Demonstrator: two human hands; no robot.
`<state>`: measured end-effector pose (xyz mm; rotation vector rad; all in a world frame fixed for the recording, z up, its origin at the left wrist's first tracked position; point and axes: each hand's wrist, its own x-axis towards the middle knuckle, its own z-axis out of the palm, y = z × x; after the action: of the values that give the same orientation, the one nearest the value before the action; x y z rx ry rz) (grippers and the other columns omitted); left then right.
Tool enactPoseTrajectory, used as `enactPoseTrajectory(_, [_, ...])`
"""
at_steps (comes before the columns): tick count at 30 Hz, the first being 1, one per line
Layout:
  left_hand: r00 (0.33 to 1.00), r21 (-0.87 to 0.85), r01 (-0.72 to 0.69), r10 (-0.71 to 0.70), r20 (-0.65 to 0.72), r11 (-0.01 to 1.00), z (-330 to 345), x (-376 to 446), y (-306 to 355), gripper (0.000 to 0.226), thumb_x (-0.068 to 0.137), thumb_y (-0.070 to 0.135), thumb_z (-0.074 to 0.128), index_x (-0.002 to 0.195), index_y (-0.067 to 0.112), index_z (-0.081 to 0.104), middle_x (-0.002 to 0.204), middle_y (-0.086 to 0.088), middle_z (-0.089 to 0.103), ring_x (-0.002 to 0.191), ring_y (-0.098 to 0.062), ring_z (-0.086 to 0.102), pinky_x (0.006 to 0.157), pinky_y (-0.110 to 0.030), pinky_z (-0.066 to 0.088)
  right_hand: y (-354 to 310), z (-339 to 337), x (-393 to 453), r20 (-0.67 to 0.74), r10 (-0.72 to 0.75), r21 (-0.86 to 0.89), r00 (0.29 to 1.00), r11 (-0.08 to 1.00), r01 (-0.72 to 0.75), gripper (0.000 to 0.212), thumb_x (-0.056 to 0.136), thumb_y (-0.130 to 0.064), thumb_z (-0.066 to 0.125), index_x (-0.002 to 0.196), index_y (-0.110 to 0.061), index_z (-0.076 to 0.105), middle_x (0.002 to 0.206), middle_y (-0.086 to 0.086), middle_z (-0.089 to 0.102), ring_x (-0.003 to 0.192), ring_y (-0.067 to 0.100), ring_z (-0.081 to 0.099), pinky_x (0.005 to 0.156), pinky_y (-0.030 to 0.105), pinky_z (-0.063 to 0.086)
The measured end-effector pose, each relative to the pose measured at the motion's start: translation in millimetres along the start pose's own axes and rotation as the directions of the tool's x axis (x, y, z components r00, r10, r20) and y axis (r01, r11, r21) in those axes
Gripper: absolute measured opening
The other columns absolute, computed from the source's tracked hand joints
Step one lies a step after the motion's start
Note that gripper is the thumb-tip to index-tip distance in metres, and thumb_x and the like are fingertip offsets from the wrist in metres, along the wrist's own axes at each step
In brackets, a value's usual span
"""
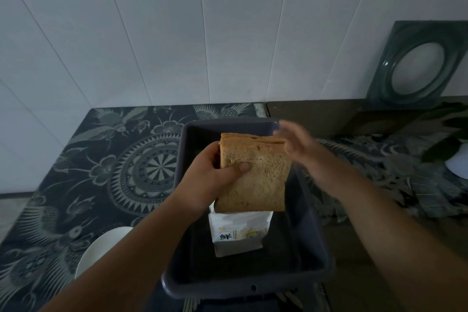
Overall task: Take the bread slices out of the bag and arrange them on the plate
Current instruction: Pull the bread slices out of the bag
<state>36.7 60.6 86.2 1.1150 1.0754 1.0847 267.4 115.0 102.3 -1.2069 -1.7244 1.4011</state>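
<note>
We see the left hand (212,180) clamped around a stack of brown, square bread slices (255,172), thumb pressed across the front face and the other fingers hidden behind the stack, holding it upright above a dark grey rectangular plastic tub (314,248). The right hand (296,144) is blurred; its fingers are spread loosely at the stack's upper right corner, and we cannot tell whether they touch the bread or grip anything. Directly under the slices, a white paper bread bag with printed lettering (239,233) lies inside the tub, its top edge tucked behind the lower crust of the stack. The tub sits on a dark tablecloth with a pale floral and mandala pattern (106,172). Just beside the tub's near left corner, a round white plate (101,251) rests on the cloth, partly covered by the left forearm. Further off to the right, a dark square glass dish (415,66) leans against the white panelled wall (152,33).
</note>
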Motion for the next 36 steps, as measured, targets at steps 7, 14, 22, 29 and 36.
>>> enactPoseTrajectory(7, [0.994, -0.193, 0.086, -0.072, 0.080, 0.977, 0, -9, -5, 0.037, 0.080, 0.021, 0.077, 0.116, 0.020, 0.067, 0.120, -0.010, 0.071, 0.110, -0.031, 0.067, 0.084, -0.043, 0.058, 45, 32, -27, -0.012, 0.040, 0.373, 0.999, 0.927, -0.032, 0.094, 0.048, -0.068, 0.086, 0.128, -0.032, 0.052, 0.121, -0.003, 0.071, 0.117, 0.018, 0.065, 0.095, 0.039, 0.055])
enactPoseTrajectory(14, [0.986, -0.264, 0.158, -0.136, 0.099, 0.951, 0, -28, -5, 0.047, 0.083, 0.022, 0.073, 0.126, 0.010, 0.059, 0.121, -0.015, 0.069, 0.110, -0.035, 0.067, 0.080, -0.044, 0.058, 41, 49, -29, 0.043, 0.077, 0.365, 0.996, 0.927, -0.087, 0.093, 0.051, -0.056, 0.090, 0.131, -0.032, 0.050, 0.118, -0.005, 0.072, 0.112, 0.013, 0.068, 0.087, 0.033, 0.057])
enactPoseTrajectory(22, [0.969, -0.263, 0.239, -0.248, 0.000, 0.935, -11, -55, -5, 0.036, 0.079, 0.032, 0.074, 0.113, 0.021, 0.067, 0.112, -0.010, 0.074, 0.103, -0.033, 0.070, 0.076, -0.048, 0.059, 42, 80, -31, 0.102, 0.118, 0.364, 0.988, 0.920, -0.148, 0.079, 0.060, -0.062, 0.083, 0.127, -0.037, 0.051, 0.113, -0.013, 0.074, 0.105, 0.010, 0.071, 0.084, 0.034, 0.056])
enactPoseTrajectory(29, [0.953, -0.355, 0.281, -0.302, -0.006, 0.892, -9, -68, -8, 0.060, 0.078, 0.041, 0.073, 0.125, 0.006, 0.057, 0.118, -0.015, 0.071, 0.111, -0.035, 0.066, 0.083, -0.048, 0.057, 41, 87, -27, 0.116, 0.191, 0.509, 0.975, 0.831, -0.223, 0.064, 0.071, -0.043, 0.078, 0.127, -0.022, 0.058, 0.111, 0.001, 0.076, 0.100, 0.020, 0.074, 0.090, 0.048, 0.057])
enactPoseTrajectory(36, [0.928, -0.313, 0.161, -0.251, -0.274, 0.936, -14, -97, -15, 0.037, 0.084, 0.038, 0.070, 0.112, 0.014, 0.070, 0.114, -0.013, 0.073, 0.106, -0.033, 0.069, 0.077, -0.042, 0.059, 37, 111, -25, 0.216, 0.146, 0.461, 0.966, 0.856, -0.232, 0.062, 0.068, -0.050, 0.076, 0.124, -0.031, 0.057, 0.097, -0.010, 0.077, 0.089, 0.009, 0.075, 0.070, 0.031, 0.058])
